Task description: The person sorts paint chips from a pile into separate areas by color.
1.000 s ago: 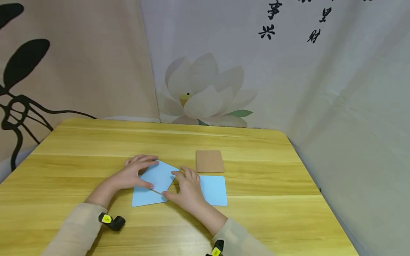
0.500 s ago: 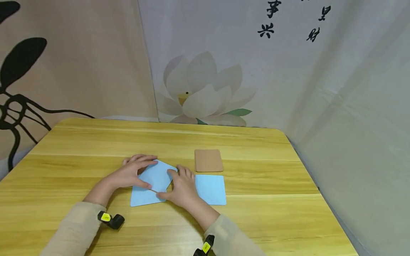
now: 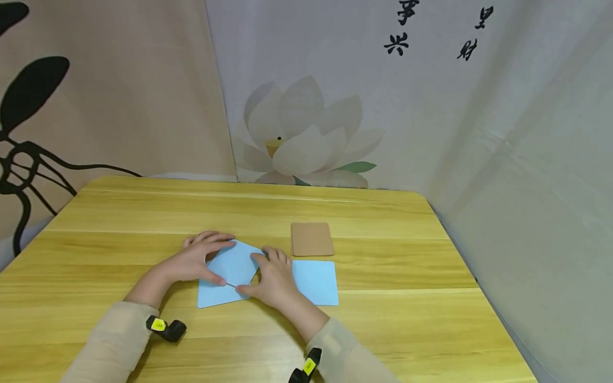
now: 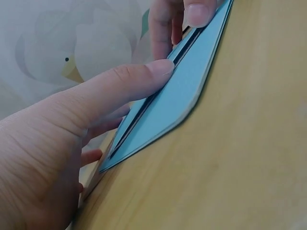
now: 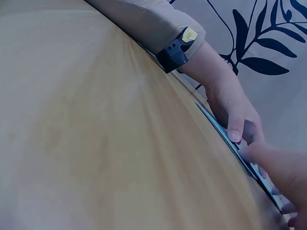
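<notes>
Table (image 3: 407, 330) bears brown square (image 3: 312, 239) near blue cards (image 3: 234, 266).

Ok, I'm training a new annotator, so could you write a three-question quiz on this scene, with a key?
1. True or false: the left hand and the right hand both touch the upper blue card.

2. Which of these lies just beyond the separate blue card, as the person sees it?
A) a wrist camera
B) the brown square card
C) a sleeve

3. In the head view, is the upper blue card lined up with the lower blue card or turned at an angle to it?

Key: 1. True. 2. B. 3. Turned at an angle.
</notes>
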A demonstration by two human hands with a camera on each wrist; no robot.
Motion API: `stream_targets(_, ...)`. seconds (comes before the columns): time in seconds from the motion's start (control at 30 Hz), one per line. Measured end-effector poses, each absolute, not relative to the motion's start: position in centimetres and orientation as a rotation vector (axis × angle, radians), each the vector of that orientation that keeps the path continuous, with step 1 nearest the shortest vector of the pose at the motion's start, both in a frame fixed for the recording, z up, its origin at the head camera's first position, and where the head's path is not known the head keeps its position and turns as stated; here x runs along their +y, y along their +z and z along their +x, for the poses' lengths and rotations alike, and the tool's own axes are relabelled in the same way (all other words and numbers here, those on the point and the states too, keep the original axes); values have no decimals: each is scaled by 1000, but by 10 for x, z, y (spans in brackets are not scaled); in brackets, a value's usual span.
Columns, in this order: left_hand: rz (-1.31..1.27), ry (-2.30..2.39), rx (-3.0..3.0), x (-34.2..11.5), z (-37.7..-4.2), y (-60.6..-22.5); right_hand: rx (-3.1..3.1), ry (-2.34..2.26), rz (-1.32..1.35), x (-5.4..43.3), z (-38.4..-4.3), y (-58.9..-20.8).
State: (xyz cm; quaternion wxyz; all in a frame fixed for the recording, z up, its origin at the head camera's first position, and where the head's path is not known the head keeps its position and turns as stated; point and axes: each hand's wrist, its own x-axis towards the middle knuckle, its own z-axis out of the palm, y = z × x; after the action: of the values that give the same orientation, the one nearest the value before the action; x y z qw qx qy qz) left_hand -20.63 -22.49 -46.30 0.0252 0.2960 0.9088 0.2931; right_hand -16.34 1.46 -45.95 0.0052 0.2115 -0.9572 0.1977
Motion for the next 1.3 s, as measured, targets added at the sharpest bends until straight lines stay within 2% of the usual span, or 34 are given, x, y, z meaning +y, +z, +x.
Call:
stream_targets(0.63,935,899,2895,-215,-201,-460,-2901,755,786,32,-171,-457)
stream_targets(1.3,959,862,2962,-169,-182,-450,-2863,863,877,83,-159,-447)
